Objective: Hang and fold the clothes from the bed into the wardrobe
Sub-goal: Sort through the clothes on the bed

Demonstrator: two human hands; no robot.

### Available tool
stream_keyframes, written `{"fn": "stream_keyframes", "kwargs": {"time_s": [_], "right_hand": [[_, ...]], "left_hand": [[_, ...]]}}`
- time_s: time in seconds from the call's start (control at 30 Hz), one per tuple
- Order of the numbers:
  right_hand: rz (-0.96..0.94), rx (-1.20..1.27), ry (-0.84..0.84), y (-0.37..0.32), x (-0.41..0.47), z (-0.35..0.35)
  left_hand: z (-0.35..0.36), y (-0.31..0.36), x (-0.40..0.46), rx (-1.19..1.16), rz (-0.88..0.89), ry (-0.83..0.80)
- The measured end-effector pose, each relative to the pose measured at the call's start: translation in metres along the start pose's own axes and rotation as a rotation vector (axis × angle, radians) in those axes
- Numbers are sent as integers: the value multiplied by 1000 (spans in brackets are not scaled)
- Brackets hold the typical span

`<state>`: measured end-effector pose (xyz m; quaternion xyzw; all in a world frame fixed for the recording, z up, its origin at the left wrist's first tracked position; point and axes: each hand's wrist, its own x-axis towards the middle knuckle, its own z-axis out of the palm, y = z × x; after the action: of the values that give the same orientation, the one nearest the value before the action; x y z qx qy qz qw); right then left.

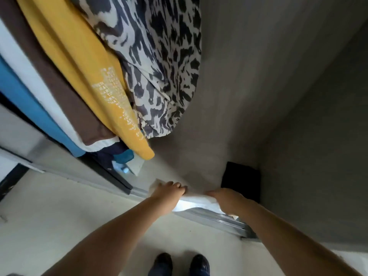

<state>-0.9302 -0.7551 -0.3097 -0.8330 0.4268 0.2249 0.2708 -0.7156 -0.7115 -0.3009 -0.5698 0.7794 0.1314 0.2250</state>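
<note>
Hanging garments: the black-and-white patterned fabric garment (159, 62), mustard-yellow printed shirt (89, 76), brown cloth garment (59, 92) and bright blue cloth garment (29, 108) are all cut off by the top and left edges; hangers not visible. Below the yellow shirt's hem, a small blurred pale object (127, 169) cannot be identified. Right hand (229, 200): fingertips hidden in the white folded cloth (199, 201).

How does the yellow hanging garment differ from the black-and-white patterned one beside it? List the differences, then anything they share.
The yellow garment is one plain colour with pale printed lettering; the patterned garment is covered in dark blotches on white. The yellow garment's hem reaches lower than the patterned garment's. The yellow one hangs fairly flat, while the patterned one bulges outward in folds. Both hang side by side in the wardrobe, touching.
</note>
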Motion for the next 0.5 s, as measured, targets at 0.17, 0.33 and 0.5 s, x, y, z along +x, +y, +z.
{"fn": "stream_keyframes", "kwargs": {"time_s": [0.17,0.33,0.5], "right_hand": [[66,-33,78,59,128,76],[117,-87,169,115,239,116],[231,-169,312,146,331,153]], "left_hand": [[93,-27,126,21,58,6],[165,-48,244,76,16,98],[230,-79,339,131,-15,221]]}}
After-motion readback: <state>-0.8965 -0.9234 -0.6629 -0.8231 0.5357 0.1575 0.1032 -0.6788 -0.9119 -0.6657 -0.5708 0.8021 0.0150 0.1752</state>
